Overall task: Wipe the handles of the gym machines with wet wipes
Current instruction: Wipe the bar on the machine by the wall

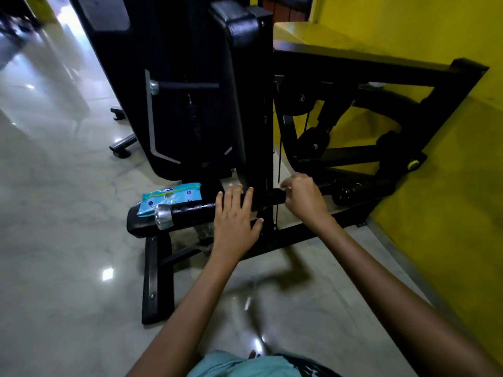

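Midway, by the look: left hand (234, 216) flat on the black handle (201, 210), right hand (302, 196) curled at its far end, wipe barely visible, wipes pack (171, 197) behind; other handles pending.

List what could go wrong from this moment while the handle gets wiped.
1. The right hand works beside the thin cable and could snag on it.
2. The wipes pack lies at the seat pad edge, touching the handle; moving the handle could knock it onto the floor.
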`<state>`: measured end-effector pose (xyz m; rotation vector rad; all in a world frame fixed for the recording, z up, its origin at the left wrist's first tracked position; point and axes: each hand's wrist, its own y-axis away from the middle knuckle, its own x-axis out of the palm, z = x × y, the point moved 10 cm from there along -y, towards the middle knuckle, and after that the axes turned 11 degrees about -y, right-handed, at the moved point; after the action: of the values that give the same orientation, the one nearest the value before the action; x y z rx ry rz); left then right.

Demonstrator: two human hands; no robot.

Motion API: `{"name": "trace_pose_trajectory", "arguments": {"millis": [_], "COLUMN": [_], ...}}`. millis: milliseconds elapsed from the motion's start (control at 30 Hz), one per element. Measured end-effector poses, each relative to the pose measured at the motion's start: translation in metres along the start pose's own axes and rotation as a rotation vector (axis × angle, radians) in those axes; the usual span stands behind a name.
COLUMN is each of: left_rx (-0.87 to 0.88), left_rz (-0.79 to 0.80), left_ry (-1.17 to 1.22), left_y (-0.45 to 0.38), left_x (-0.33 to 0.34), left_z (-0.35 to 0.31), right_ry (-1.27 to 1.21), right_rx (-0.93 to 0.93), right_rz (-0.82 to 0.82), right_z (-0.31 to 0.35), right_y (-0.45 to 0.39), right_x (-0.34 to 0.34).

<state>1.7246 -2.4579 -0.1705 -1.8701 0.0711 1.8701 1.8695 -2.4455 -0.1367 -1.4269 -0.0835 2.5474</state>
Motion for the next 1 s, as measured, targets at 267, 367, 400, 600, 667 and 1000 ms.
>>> {"name": "trace_pose_trajectory", "arguments": {"millis": [267,367,400,600,667,1000], "left_rx": [-0.278,-0.308,-0.326,-0.303,-0.288,-0.208], "left_rz": [0.01,-0.003,-0.006,-0.002,0.003,-0.006], "left_ry": [0.017,-0.03,-0.047,0.07,0.141,0.375], "left_y": [0.015,0.026,0.031,0.044,0.042,0.036], "left_x": [-0.015,-0.024,-0.024,-0.026,-0.025,-0.032], "left_z": [0.078,0.103,0.111,0.133,0.132,0.145], "right_ry": [-0.07,-0.182,-0.217,-0.18,-0.204,-0.253], "right_rx": [-0.079,-0.137,-0.102,-0.075,-0.127,-0.141], "right_rz": [-0.096,-0.093,-0.122,-0.135,-0.128,-0.153], "right_z": [0.036,0.045,0.037,0.047,0.056,0.083], "right_y": [0.012,0.016,0.015,0.021,0.024,0.04], "right_x": [0.016,0.019,0.013,0.025,0.028,0.048]}}
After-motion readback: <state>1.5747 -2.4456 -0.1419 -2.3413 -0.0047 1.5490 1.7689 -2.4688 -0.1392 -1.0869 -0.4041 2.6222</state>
